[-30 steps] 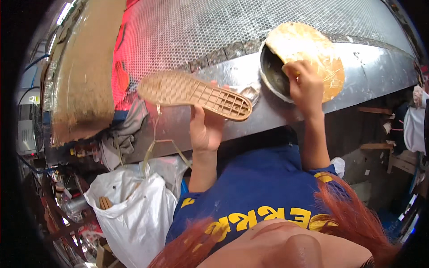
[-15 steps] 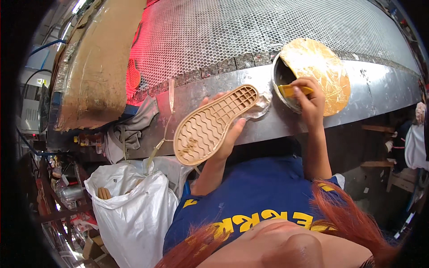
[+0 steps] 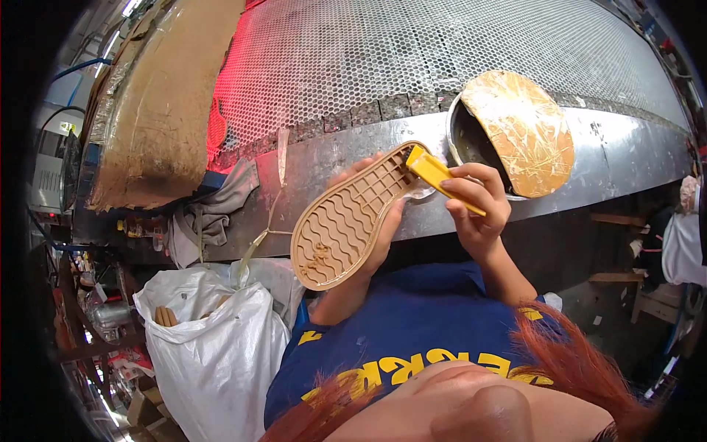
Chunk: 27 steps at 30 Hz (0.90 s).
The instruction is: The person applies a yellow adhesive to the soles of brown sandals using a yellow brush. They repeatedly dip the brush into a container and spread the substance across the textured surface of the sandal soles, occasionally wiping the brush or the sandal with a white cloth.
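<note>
My left hand holds a tan rubber shoe sole from behind, tread side facing me, its heel end tilted up to the right. My right hand grips a yellow-handled brush whose tip rests on the upper end of the sole. Just behind the brush stands a round metal glue pot, its glue-crusted tan lid tipped back on the rim.
A perforated metal bench top with a steel front ledge lies ahead. Worn cardboard and a grey rag sit at the left. A white plastic sack with more soles stands at the lower left.
My right hand has come out of the glue pot with the brush and reached the sole. My left hand has turned the sole steeper and drawn it closer.
</note>
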### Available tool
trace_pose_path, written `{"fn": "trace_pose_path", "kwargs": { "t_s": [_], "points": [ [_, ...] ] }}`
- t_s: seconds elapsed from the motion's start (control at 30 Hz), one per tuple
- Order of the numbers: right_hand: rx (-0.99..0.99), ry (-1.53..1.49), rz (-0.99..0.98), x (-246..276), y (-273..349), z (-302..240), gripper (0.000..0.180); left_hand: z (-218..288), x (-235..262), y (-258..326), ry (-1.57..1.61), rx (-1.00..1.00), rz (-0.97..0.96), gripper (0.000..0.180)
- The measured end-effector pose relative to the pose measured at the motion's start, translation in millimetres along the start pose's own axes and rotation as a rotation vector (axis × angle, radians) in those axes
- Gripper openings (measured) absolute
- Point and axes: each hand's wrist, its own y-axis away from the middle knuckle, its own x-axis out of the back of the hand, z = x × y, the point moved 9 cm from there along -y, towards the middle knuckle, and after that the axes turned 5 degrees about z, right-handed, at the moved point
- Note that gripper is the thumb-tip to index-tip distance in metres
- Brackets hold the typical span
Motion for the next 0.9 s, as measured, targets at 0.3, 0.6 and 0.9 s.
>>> {"fn": "trace_pose_path", "kwargs": {
  "t_s": [0.3,0.6,0.9],
  "points": [
    [0.051,-0.199,-0.113,-29.6,17.6,-31.4,0.034,-8.7,-5.5,-0.4,0.421,-0.048,0.01,0.066],
    [0.06,-0.025,-0.043,-25.5,7.6,-26.5,0.026,-6.0,-8.5,-5.5,0.48,0.092,0.067,0.053],
    [0.193,-0.203,-0.164,-55.6,0.1,-71.4,0.03,-28.3,6.9,-3.2,0.326,0.018,0.196,0.066]
  ]
}}
